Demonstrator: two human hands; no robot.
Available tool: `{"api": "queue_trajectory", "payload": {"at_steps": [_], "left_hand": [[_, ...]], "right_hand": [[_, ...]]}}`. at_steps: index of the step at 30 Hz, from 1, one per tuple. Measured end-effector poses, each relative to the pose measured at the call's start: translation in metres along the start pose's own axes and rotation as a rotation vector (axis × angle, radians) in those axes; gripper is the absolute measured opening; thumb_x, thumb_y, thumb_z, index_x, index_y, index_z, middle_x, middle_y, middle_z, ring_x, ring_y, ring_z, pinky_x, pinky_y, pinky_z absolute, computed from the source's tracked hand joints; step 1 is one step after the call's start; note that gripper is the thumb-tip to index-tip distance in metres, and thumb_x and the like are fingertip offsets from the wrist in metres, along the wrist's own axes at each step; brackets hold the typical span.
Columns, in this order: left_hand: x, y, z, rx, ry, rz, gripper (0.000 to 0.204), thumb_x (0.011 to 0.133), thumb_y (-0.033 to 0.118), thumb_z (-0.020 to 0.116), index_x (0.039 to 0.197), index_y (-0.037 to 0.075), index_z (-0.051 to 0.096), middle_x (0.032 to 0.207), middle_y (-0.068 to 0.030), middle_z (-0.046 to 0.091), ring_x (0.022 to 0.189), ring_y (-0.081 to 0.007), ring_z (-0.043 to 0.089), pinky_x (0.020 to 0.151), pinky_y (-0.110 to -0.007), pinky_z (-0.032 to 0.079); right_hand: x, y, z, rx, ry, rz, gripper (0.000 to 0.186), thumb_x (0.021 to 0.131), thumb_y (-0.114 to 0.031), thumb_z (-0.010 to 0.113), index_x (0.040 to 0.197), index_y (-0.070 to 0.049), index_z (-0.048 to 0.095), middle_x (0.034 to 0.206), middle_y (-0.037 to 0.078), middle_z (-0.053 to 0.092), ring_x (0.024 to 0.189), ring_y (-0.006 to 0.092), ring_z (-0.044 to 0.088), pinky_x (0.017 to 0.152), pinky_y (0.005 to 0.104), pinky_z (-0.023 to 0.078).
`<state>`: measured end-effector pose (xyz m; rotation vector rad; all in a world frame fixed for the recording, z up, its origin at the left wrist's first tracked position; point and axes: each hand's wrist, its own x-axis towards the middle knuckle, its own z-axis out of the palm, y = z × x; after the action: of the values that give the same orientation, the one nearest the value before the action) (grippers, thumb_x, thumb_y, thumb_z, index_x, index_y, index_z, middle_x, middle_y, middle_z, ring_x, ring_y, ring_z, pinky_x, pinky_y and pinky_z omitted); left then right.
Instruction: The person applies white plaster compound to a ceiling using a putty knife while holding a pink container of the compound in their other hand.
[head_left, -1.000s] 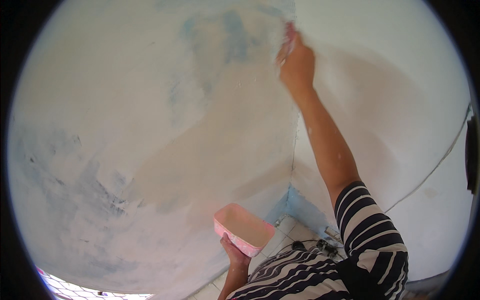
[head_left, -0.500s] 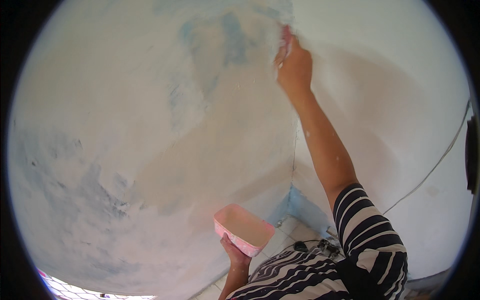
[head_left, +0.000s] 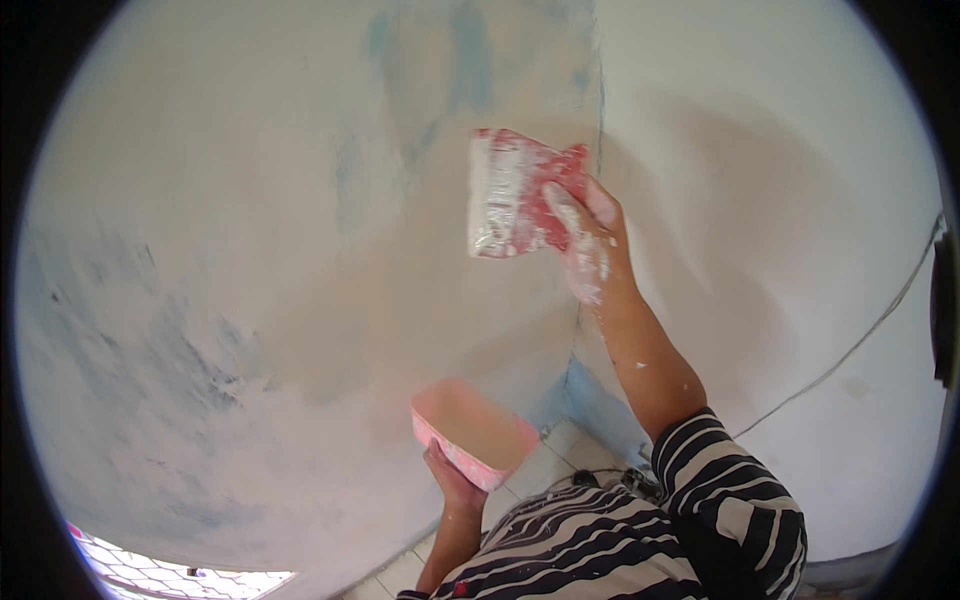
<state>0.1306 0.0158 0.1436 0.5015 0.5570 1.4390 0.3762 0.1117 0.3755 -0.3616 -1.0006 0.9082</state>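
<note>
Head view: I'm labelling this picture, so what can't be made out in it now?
All in the head view:
- Left grip: most fingers hidden by the pink container.
- Red scraper: far face turned away from the camera.
- Right grip: not every finger shows; the scraper and thumb block them.
- Dark low clutter: too small, partly covered by the striped shirt.
- Dark item at far right: cut off by the fisheye rim.

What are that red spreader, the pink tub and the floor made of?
The red spreader looks plastic, matte beneath white smears, with solid red showing through. The pink tub is probably smooth plastic: thin walls, rounded corners. The pale floor looks like smooth tile, perhaps ceramic, judging by its joint lines.
</note>
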Motion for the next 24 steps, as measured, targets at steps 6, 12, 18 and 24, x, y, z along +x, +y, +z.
{"api": "queue_trajectory", "payload": {"at_steps": [6, 12, 18, 24], "left_hand": [[0.007, 0.005, -0.005, -0.06, -0.101, -0.113, 0.056, 0.1, 0.045, 0.034, 0.139, 0.006, 0.043, 0.132, -0.0097, 0.055, 0.121, -0.0267, 0.055, 0.103, -0.043, 0.046], [0.028, -0.014, -0.027, -0.192, -0.244, -0.24, 0.061, 0.097, 0.047, 0.038, 0.139, 0.004, 0.044, 0.134, -0.0139, 0.054, 0.122, -0.0298, 0.054, 0.102, -0.045, 0.045], [0.031, -0.024, -0.027, -0.298, -0.299, -0.312, 0.055, 0.098, 0.042, 0.036, 0.138, 0.005, 0.047, 0.133, -0.0127, 0.055, 0.12, -0.0287, 0.055, 0.1, -0.043, 0.046], [0.028, -0.034, -0.014, -0.35, -0.433, -0.263, 0.053, 0.098, 0.042, 0.035, 0.135, 0.007, 0.05, 0.129, -0.0102, 0.058, 0.112, -0.0283, 0.059, 0.095, -0.042, 0.049]], "right_hand": [[-0.121, 0.041, -0.044, 0.09, -0.032, -0.068, 0.026, 0.097, -0.005, 0.054, 0.123, 0.001, 0.058, 0.121, 0.011, 0.062, 0.111, 0.0209, 0.06, 0.1, 0.0387, 0.046], [-0.202, 0.055, -0.068, -0.626, -0.692, -0.148, 0.043, 0.083, -0.011, 0.066, 0.125, -0.012, 0.065, 0.142, 0.011, 0.054, 0.132, 0.0298, 0.051, 0.114, 0.0516, 0.028], [-0.209, 0.039, -0.083, -1.213, -0.983, -0.121, 0.043, 0.074, -0.005, 0.066, 0.113, -0.023, 0.071, 0.138, 0.003, 0.058, 0.134, 0.0312, 0.048, 0.116, 0.0578, 0.019], [-0.197, -0.002, -0.117, -1.387, -0.928, -0.207, 0.047, 0.073, -0.001, 0.063, 0.115, -0.02, 0.069, 0.137, 0.004, 0.059, 0.133, 0.0293, 0.05, 0.115, 0.0577, 0.025]]}}
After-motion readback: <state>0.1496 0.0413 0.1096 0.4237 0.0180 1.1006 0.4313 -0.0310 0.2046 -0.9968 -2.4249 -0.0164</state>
